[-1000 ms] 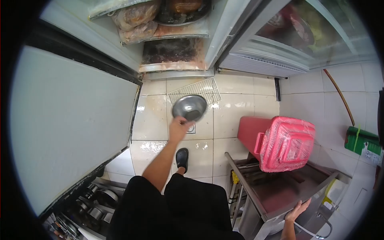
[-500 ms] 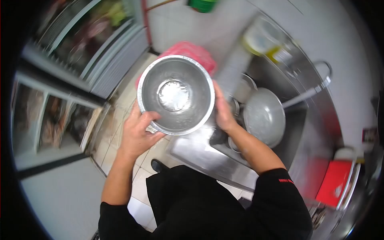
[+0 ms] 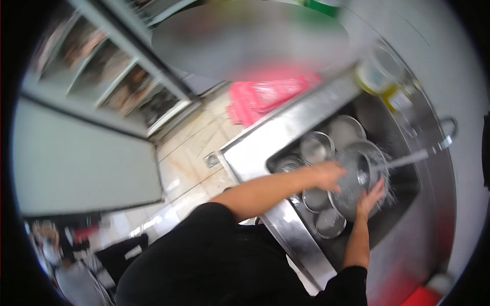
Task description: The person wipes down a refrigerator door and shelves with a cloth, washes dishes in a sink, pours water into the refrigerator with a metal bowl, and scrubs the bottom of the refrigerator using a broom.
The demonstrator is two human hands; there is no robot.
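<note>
We have both hands over the sink (image 3: 398, 214), bent above a large metal bowl (image 3: 347, 191) in its middle, under the tap (image 3: 408, 159). Water (image 3: 386, 186) sprays up around the bowl on the side nearest the wall. Our left hand (image 3: 329, 176) is over the bowl's near side; our right hand (image 3: 371, 198) is against its right side. Blur hides both grips, so we cannot tell whether either pinches the rim. Smaller bowls (image 3: 331, 224) crowd between it and the worktop's (image 3: 301, 237) front edge. A plastic tub (image 3: 383, 69) stands near the wall-side corner.
</note>
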